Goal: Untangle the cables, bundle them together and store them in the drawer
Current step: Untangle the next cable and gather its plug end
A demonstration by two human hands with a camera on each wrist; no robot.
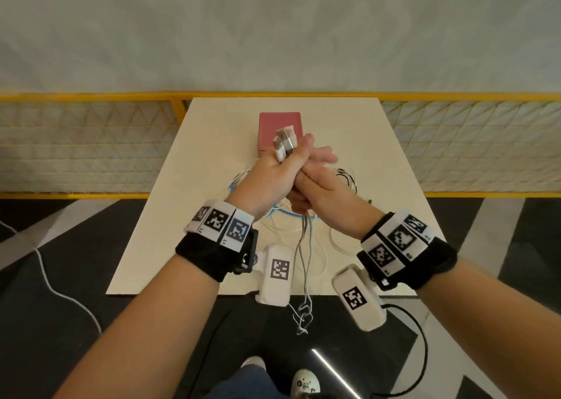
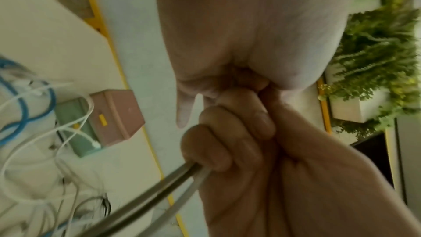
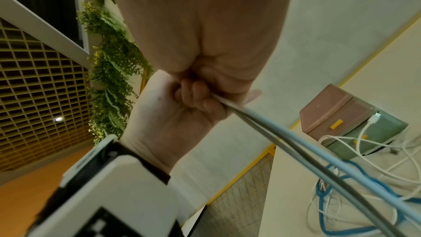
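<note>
The pale table (image 1: 212, 143) bears a pink-topped drawer box (image 1: 279, 122) and a loose blue cable (image 3: 341, 205). Above them, the left hand (image 1: 267, 177) is fisted round grey cables (image 1: 303, 246), plugs (image 1: 283, 143) jutting upward. The right hand (image 1: 321, 183) lies against it; its grip is unclear. Only the wrist views show the box's green lower part.

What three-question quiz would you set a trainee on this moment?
1. True or false: the plugs of the held cables point down at the table.
2. Which hands grip the grey cables? A left only, B right only, C both.
3. Fill in: the blue cable lies on the ___.
Key: 1 false, they stick up above the left hand; 2 C, the right hand curls round them too; 3 table.
</note>
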